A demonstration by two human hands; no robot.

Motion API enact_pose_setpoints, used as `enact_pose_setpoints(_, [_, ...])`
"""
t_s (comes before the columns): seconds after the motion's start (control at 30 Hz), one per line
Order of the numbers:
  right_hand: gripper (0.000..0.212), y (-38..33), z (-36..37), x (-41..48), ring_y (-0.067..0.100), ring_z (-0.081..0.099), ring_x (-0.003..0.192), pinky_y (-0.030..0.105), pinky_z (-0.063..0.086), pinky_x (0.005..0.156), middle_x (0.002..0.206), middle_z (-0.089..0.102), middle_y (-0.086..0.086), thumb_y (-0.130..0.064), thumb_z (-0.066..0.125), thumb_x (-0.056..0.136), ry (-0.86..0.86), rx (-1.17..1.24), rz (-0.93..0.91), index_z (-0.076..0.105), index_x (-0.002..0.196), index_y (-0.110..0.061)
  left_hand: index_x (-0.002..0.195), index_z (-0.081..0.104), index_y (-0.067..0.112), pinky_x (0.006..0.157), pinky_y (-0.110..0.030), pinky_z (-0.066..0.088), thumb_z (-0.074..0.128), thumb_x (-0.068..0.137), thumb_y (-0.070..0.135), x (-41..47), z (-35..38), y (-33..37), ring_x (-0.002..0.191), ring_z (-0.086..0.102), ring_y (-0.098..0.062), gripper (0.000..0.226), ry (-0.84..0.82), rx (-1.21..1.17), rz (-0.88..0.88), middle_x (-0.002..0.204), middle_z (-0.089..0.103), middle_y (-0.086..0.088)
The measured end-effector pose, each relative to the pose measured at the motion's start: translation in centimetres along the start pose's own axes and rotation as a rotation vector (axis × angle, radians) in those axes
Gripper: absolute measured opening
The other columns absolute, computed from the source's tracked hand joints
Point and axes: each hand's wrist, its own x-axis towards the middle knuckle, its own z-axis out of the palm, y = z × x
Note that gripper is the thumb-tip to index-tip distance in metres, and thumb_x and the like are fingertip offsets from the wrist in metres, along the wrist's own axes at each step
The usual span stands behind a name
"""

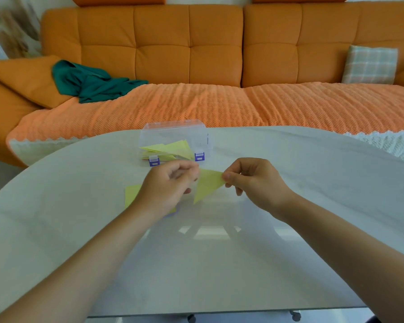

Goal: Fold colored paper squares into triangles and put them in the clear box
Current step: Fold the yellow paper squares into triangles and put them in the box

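Pinching one yellow triangle (208,185), left hand (169,186) and right hand (254,183) grip its corners (clear box (173,132) behind).

- A home living room.
- An orange tufted sofa (189,43) with a plaid cushion (370,64).
- A green cloth (91,82) lies crumpled on its knitted throw (243,106).

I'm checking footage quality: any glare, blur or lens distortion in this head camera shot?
Head view: pale reflections glare on the glossy table; the wide lens bows the table edge and the sofa; the left hand is slightly motion-blurred; the yellow triangle looks fairly crisp.
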Motion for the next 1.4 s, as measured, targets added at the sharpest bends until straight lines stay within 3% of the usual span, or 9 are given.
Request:
enact_pose_setpoints(0.13, [0.02, 0.0, 0.2, 0.1, 0.006, 0.056, 0.059, 0.012, 0.042, 0.052, 0.07, 0.071, -0.005, -0.016, 0.067, 0.089, -0.019, 0.025, 0.023, 0.069, 0.07, -0.02, 0.081, 0.077, 0.026, 0.061, -0.023, 0.057, 0.065, 0.094, 0.022, -0.4, 1.0, -0.4, 0.076, 0.074, -0.019, 0.018, 0.022, -0.011, -0.017, 0.077, 0.076, 0.001])
enact_pose_setpoints(0.33, [0.01, 0.3, 0.4, -0.4, 0.0, 0.054, 0.06, 0.011, 0.043, 0.053, 0.071, 0.066, -0.022, -0.032, 0.068, 0.088, -0.073, -0.151, -0.045, 0.072, 0.079, -0.031, 0.075, 0.074, 0.031, 0.06, -0.008, 0.043, 0.069, 0.089, 0.029, -0.8, 1.2, -0.4, 0.063, 0.063, 0.007, 0.015, -0.018, 0.311, 0.181, 0.071, 0.072, 0.02])
enact_pose_setpoints(0.57, [0.015, 0.2, 1.5, -0.3, 0.006, 0.056, 0.061, 0.017, 0.045, 0.056, 0.073, 0.069, -0.011, -0.024, 0.069, 0.09, -0.004, -0.098, -0.118, 0.072, 0.076, -0.027, 0.073, 0.071, 0.031, 0.061, -0.016, 0.048, 0.064, 0.082, 0.033, -1.2, 1.3, 0.3, 0.063, 0.064, -0.002, 0.012, -0.082, 0.351, 0.197, 0.07, 0.072, 0.015])
enact_pose_setpoints(0.73, [0.016, -0.1, 1.2, 0.4, 0.003, 0.048, 0.049, 0.013, 0.037, 0.043, 0.062, 0.063, -0.011, -0.023, 0.068, 0.09, 0.188, 0.063, -0.028, 0.073, 0.075, -0.023, 0.071, 0.068, 0.024, 0.079, -0.045, 0.06, 0.059, 0.081, 0.023, -0.6, 0.3, 0.4, 0.071, 0.074, -0.013, 0.014, -0.223, 0.311, 0.021, 0.072, 0.075, 0.007])
enact_pose_setpoints(0.83, [0.015, -0.1, 0.8, 0.9, 0.004, 0.052, 0.056, 0.013, 0.041, 0.049, 0.07, 0.065, -0.008, -0.023, 0.069, 0.09, 0.282, 0.094, 0.011, 0.073, 0.076, -0.022, 0.07, 0.068, 0.028, 0.076, -0.043, 0.06, 0.06, 0.085, 0.016, 0.1, -1.6, -0.1, 0.064, 0.072, -0.011, 0.021, -0.209, 0.423, 0.001, 0.069, 0.074, 0.007])
enact_pose_setpoints(0.97, [0.016, -0.3, 1.5, 0.7, 0.0, 0.05, 0.053, 0.01, 0.037, 0.048, 0.065, 0.062, -0.014, -0.024, 0.069, 0.091, 0.217, 0.107, -0.003, 0.074, 0.076, -0.022, 0.078, 0.068, 0.037, 0.071, -0.027, 0.052, 0.059, 0.081, 0.04, 0.0, -2.0, 0.0, 0.074, 0.066, 0.0, 0.01, 0.001, 0.346, 0.122, 0.08, 0.072, 0.02])
enact_pose_setpoints(1.07, [0.016, -0.7, 2.8, 0.4, 0.002, 0.051, 0.054, 0.011, 0.037, 0.049, 0.065, 0.063, -0.012, -0.026, 0.069, 0.091, 0.165, 0.121, -0.034, 0.074, 0.076, -0.025, 0.094, 0.069, 0.045, 0.07, -0.025, 0.052, 0.057, 0.075, 0.061, -0.4, -1.1, 0.2, 0.081, 0.065, -0.002, 0.028, -0.118, 0.286, 0.103, 0.09, 0.069, 0.022])
enact_pose_setpoints(1.2, [0.014, -1.2, 3.9, 0.4, 0.006, 0.054, 0.06, 0.016, 0.043, 0.055, 0.073, 0.069, -0.001, -0.026, 0.07, 0.091, 0.154, 0.097, -0.056, 0.075, 0.078, -0.026, 0.076, 0.067, 0.032, 0.071, -0.044, 0.052, 0.058, 0.08, 0.045, 0.1, -1.5, 0.4, 0.068, 0.061, -0.019, 0.016, -0.109, 0.38, 0.118, 0.072, 0.067, 0.001])
enact_pose_setpoints(1.4, [0.015, -1.8, 4.8, 1.8, 0.009, 0.049, 0.057, 0.022, 0.041, 0.055, 0.062, 0.062, -0.005, -0.023, 0.075, 0.087, 0.137, -0.052, -0.027, 0.075, 0.072, -0.025, 0.068, 0.066, 0.029, 0.064, -0.028, 0.048, 0.065, 0.091, 0.03, 1.8, -4.4, 0.1, 0.06, 0.058, -0.001, 0.023, -0.079, 0.383, 0.166, 0.069, 0.069, 0.013])
